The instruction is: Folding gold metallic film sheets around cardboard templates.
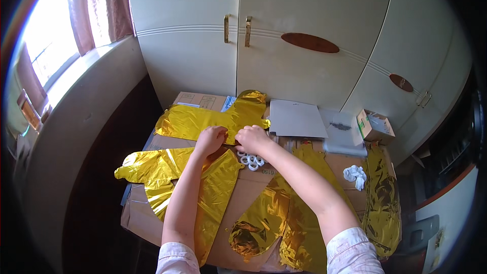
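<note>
Cardboard (238, 203) lies beneath gold foil pieces (195, 122), near a cream wardrobe (304, 81).

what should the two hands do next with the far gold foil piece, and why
Perhaps draw the left hand and right hand gently apart to smooth the far gold foil piece: both sit close together at its near edge, and its surface looks wrinkled.

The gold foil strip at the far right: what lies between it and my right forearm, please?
In the head view, another gold foil piece shows beside the forearm, then brown cardboard with a crumpled white item on it.
</note>
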### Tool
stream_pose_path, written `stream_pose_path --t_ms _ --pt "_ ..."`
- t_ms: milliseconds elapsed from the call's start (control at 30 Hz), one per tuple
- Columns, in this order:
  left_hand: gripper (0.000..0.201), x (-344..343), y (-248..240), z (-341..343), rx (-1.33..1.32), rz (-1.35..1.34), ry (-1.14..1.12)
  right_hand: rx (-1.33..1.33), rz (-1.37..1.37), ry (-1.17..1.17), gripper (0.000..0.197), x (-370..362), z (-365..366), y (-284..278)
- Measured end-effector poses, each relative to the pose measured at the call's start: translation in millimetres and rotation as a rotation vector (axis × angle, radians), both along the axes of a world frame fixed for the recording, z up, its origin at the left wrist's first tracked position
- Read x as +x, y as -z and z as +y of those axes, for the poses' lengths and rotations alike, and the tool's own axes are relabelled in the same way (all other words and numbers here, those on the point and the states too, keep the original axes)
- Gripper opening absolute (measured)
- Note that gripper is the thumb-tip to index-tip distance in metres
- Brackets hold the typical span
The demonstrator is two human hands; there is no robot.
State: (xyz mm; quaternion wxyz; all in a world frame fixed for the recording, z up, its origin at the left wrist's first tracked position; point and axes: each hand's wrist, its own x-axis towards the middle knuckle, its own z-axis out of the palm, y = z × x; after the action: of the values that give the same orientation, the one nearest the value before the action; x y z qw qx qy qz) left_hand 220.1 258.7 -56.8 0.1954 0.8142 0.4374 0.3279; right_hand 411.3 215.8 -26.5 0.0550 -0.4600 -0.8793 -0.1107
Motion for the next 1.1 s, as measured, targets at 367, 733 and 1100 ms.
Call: stream_pose_path --t_ms 367,733,1100 --pt "0.021 1 12 3 -0.017 -0.103 -0.007 0.04 -0.086 -0.05 0.013 -5 6 -8" --pt "0.021 3 4 -5 -0.006 -0.092 -0.028 -0.059 0.033 0.0 0.011 4 25 -10" --pt "0.016 -1 9 -2 0.012 -0.04 -0.017 -0.09 0.165 0.127 0.016 -4 22 -25"
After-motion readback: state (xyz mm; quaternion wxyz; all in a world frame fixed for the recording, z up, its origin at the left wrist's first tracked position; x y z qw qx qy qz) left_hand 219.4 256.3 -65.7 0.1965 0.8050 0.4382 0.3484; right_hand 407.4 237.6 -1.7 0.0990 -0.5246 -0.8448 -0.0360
